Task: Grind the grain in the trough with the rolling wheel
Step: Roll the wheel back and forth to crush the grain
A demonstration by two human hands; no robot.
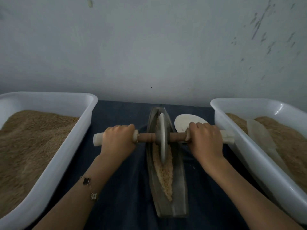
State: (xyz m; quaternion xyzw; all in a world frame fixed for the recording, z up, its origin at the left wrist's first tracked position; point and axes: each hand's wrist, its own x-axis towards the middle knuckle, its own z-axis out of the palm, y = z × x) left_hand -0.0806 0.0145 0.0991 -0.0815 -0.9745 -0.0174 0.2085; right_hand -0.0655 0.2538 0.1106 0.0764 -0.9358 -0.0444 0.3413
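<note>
A long, boat-shaped grey metal trough [167, 188] is laid on a desk covered with dark blue cloth [119, 196]. A thin grey metal rolling wheel [162, 138] is stood upright in the trough's groove, midway between the two grips. Its brown wooden axle handle [147, 137] is gripped on one side by the left hand [117, 138] and on the other by the right hand [205, 138], fingers curled fully round it. Pale crushed grain [164, 173] is heaped in the groove, mostly nearer the person than the wheel. A gold bracelet [90, 188] is worn on the left wrist. Outside the left grip a white plastic tub [54, 163] of tan grain is placed; outside the right grip a second white plastic tub [249, 155] is set. Just behind the right grip a flat white oval object [182, 122] is seen.
</note>
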